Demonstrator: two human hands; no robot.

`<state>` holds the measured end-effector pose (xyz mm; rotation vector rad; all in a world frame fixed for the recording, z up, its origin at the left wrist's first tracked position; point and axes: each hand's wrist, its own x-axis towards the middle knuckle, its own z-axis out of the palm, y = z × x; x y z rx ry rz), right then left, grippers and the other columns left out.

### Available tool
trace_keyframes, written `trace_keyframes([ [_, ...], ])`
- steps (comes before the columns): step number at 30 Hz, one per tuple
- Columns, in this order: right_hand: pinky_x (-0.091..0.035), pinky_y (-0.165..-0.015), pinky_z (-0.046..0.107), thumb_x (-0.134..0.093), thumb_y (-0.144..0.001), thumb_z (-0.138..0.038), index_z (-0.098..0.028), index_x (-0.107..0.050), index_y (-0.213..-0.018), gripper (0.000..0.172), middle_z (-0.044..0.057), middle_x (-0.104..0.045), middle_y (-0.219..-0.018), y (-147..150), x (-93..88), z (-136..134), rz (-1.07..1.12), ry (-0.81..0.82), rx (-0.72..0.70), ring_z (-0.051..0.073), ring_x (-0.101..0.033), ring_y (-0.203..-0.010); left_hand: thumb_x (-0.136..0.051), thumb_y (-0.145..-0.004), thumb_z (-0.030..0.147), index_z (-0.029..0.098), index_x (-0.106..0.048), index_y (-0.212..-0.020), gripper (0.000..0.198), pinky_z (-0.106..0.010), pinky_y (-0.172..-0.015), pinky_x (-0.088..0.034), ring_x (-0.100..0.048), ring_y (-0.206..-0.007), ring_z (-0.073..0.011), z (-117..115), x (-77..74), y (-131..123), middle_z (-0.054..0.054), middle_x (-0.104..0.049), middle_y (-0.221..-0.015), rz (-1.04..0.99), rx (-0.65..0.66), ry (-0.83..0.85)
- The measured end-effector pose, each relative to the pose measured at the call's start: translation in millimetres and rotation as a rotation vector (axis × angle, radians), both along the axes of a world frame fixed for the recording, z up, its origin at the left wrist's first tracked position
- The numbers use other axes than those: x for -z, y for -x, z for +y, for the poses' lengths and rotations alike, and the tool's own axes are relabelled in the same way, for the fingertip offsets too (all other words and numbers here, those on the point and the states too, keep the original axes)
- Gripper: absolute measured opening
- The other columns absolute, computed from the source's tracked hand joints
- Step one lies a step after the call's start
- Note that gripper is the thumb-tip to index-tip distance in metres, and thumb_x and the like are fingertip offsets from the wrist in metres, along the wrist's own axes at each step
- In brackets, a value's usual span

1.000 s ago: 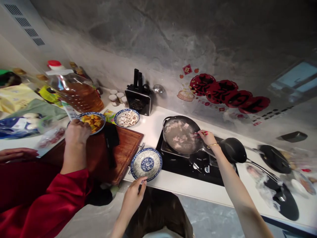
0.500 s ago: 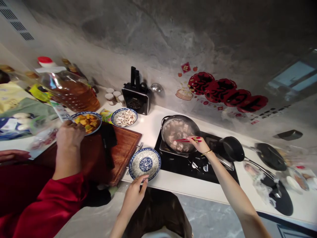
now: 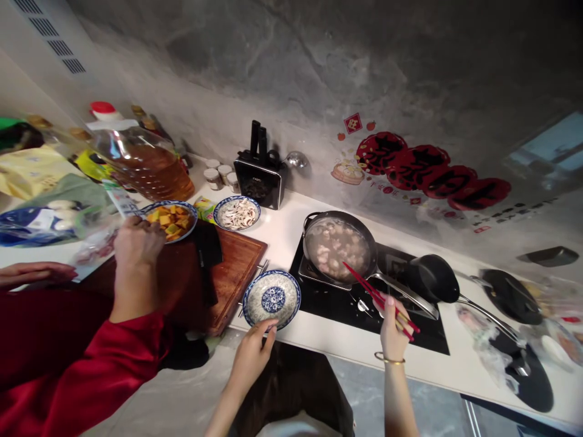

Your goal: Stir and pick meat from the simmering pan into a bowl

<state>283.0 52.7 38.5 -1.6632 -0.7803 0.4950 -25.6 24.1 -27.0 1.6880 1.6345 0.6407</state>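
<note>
My right hand point(image 3: 393, 328) holds a pair of red chopsticks point(image 3: 364, 283), their tips over the near rim of the frying pan point(image 3: 374, 246). Pieces of pale meat point(image 3: 334, 246) sit in cloudy liquid inside that pan, which rests on the black hob point(image 3: 314, 288). With thumb and fingers, my left hand point(image 3: 254, 352) pinches the near rim of a blue-and-white plate point(image 3: 262, 321) that bears no food. This plate lies at the counter's front edge, between the cutting board and the hob.
At left, a person in a red sleeve point(image 3: 113, 358) reaches to a bowl of orange chunks point(image 3: 170, 220). A cleaver point(image 3: 207, 261) lies on the wooden cutting board point(image 3: 241, 255). Behind are sliced mushrooms point(image 3: 237, 214), a knife block point(image 3: 258, 182) and an oil jug point(image 3: 141, 161). A saucepan point(image 3: 432, 278) stands right.
My right hand has drawn back from the pan toward me and to the right, bringing the chopsticks out of the liquid. My left hand stays at the plate's rim.
</note>
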Motion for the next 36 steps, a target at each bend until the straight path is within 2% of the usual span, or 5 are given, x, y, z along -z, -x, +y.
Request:
trace_keyframes([
  [3, -0.058, -0.078, 0.04, -0.058, -0.081, -0.051, -0.013, -0.065, -0.091, 0.039, 0.009, -0.071, -0.094, 1, 9.9, -24, 0.079, 0.031, 0.097, 0.024, -0.07, -0.08, -0.042, -0.09, 0.033, 0.021, -0.063, -0.104, 0.028, -0.034, -0.088, -0.051, -0.066, -0.097, -0.0205, 4, -1.1, -6, -0.007, -0.07, -0.104, -0.002, 0.028, 0.004],
  [6, -0.059, -0.075, 0.04, -0.06, -0.079, -0.052, -0.013, -0.063, -0.09, 0.04, 0.009, -0.071, -0.093, -1, 13.3, -32, 0.142, 0.055, 0.114, 0.025, -0.07, -0.079, -0.042, -0.09, 0.032, 0.021, -0.063, -0.104, 0.027, -0.034, -0.09, -0.05, -0.065, -0.099, -0.0199, 7, -2.7, -10, -0.006, -0.07, -0.105, -0.01, 0.061, 0.012],
  [13, -0.059, -0.078, 0.039, -0.061, -0.079, -0.05, -0.014, -0.064, -0.09, 0.038, 0.011, -0.069, -0.1, 5, 11.0, -27, 0.153, 0.053, 0.099, 0.024, -0.07, -0.082, -0.043, -0.089, 0.031, 0.021, -0.063, -0.104, 0.027, -0.034, -0.089, -0.051, -0.066, -0.098, -0.0196, 10, -5.1, -13, -0.006, -0.07, -0.105, 0.003, 0.097, 0.036],
  [27, -0.057, -0.077, 0.038, -0.056, -0.081, -0.053, -0.013, -0.066, -0.086, 0.042, 0.012, -0.071, -0.09, 11, 8.7, -22, -0.003, 0.13, 0.027, 0.025, -0.069, -0.081, -0.042, -0.09, 0.031, 0.021, -0.063, -0.103, 0.027, -0.034, -0.09, -0.05, -0.066, -0.099, -0.0196, 9, -5.4, -12, -0.007, -0.07, -0.105, 0.005, 0.085, 0.039],
  [36, -0.056, -0.079, 0.039, -0.057, -0.08, -0.054, -0.014, -0.068, -0.089, 0.043, 0.012, -0.071, -0.093, 15, 9.9, -21, -0.025, 0.126, -0.008, 0.025, -0.068, -0.084, -0.041, -0.09, 0.032, 0.02, -0.063, -0.105, 0.029, -0.035, -0.091, -0.05, -0.065, -0.1, -0.0208, 8, -6.8, -12, -0.008, -0.07, -0.106, 0.012, 0.085, 0.051],
])
